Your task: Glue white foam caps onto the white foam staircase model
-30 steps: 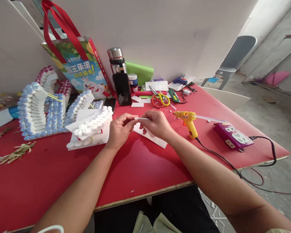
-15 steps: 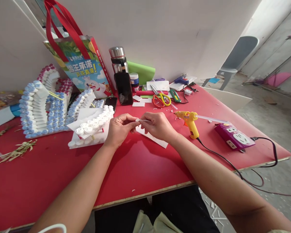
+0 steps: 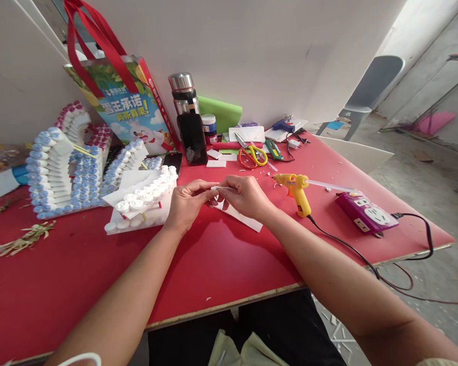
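Observation:
Above the middle of the red table, my left hand [image 3: 187, 203] and my right hand [image 3: 248, 197] meet fingertip to fingertip. Both are closed in a pinch on a small thin white strip [image 3: 222, 188], mostly hidden by the fingers; its material is not clear. Beneath my right hand lies a flat white piece [image 3: 248, 221], partly covered by the fingers. Just left of my left hand stands a white model [image 3: 137, 203] with rows of white rolled rosettes on white board.
A yellow glue gun [image 3: 297, 193] and a purple power strip [image 3: 366, 213] with cords lie at the right. Scissors [image 3: 254, 155], a black phone [image 3: 192, 140], a steel flask [image 3: 183, 94] and a shopping bag [image 3: 125, 107] stand behind. Blue-and-white rosette models [image 3: 49, 173] occupy the left.
The view has shifted slightly. Both hands keep their pinch on the white strip, with only small finger movements.

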The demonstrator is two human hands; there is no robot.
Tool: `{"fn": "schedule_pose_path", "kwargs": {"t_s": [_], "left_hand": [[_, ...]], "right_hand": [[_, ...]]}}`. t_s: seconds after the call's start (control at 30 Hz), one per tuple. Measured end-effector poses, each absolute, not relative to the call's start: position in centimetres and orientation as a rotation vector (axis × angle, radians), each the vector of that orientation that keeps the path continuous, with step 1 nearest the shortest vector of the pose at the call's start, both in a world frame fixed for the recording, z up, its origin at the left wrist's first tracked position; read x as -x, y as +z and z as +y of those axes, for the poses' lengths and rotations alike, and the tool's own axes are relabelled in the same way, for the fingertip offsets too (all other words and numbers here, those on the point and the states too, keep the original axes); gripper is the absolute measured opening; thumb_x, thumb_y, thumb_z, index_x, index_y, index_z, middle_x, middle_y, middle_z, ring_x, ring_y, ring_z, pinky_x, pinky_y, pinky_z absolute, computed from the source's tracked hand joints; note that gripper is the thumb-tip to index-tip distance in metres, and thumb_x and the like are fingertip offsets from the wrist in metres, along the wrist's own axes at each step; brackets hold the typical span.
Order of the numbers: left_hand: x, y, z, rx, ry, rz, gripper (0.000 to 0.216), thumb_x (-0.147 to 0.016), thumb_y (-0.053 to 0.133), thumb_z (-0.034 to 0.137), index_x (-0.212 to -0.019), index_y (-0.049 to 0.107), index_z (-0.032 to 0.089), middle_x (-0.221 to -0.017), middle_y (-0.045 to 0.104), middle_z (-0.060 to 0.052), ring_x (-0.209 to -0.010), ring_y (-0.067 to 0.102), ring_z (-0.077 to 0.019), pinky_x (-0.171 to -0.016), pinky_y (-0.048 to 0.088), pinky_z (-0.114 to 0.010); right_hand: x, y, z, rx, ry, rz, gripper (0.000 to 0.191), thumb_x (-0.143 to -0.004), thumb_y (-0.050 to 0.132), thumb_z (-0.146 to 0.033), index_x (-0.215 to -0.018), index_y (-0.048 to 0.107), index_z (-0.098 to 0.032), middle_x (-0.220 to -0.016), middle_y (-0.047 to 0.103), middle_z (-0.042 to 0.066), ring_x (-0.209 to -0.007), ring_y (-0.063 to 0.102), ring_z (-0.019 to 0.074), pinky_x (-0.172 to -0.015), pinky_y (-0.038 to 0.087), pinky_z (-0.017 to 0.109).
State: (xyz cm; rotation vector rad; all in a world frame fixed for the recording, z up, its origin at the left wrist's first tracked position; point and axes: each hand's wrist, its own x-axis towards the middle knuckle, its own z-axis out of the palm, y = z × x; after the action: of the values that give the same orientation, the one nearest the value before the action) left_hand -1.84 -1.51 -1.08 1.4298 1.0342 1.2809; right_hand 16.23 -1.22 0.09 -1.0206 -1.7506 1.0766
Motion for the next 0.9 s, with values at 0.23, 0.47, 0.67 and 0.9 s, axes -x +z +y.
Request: {"fn": "schedule_pose_path", "kwargs": {"t_s": [0.23, 0.47, 0.67, 0.9], "left_hand": [[2.3, -1.7, -1.0, -1.607, 1.309, 1.004, 0.018, -0.078, 0.08, 0.032, -0.092, 0.08, 0.021, -0.079, 0.068, -0.002, -0.06, 0.057, -0.0102, -0.057, 0.048, -0.024], [2.5, -1.6, -0.9, -1.725, 1.319, 0.999, 0.017, -0.081, 0.077, 0.032, -0.094, 0.08, 0.022, -0.078, 0.065, -0.002, -0.059, 0.053, -0.0098, -0.057, 0.045, -0.025], [2.3, -1.3, -1.1, -1.721, 1.313, 1.005, 0.015, -0.082, 0.076, 0.031, -0.092, 0.08, 0.021, -0.076, 0.063, -0.001, -0.057, 0.05, -0.0091, -0.057, 0.043, -0.026], [2.1, -1.5, -1.0, -1.519, 1.364, 1.059, 0.017, -0.075, 0.083, 0.031, -0.088, 0.081, 0.02, -0.068, 0.064, 0.0, -0.054, 0.049, -0.0093, -0.055, 0.042, -0.026]], "right_hand": [[-17.5, 0.7, 0.1, 0.855, 2.097, -1.08, 0.045, -0.102, 0.046, -0.048, -0.094, 0.07, -0.01, -0.088, 0.076, 0.017, -0.074, 0.074, 0.0232, -0.074, 0.063, 0.039], [-17.5, 0.5, -0.2, 0.747, 2.092, -1.088, 0.024, -0.097, 0.061, -0.031, -0.09, 0.07, -0.01, -0.077, 0.065, 0.005, -0.061, 0.055, 0.0106, -0.073, 0.064, 0.04], [-17.6, 0.5, -0.3, 0.77, 1.972, -1.297, 0.031, -0.078, 0.081, -0.042, -0.084, 0.073, -0.012, -0.073, 0.056, 0.0, -0.063, 0.05, 0.0089, -0.077, 0.062, 0.037], [-17.0, 0.1, -0.5, 0.964, 1.335, -1.709, 0.037, -0.086, 0.069, -0.05, -0.094, 0.075, -0.014, -0.064, 0.055, -0.001, -0.062, 0.05, 0.011, -0.063, 0.05, 0.027]]}}
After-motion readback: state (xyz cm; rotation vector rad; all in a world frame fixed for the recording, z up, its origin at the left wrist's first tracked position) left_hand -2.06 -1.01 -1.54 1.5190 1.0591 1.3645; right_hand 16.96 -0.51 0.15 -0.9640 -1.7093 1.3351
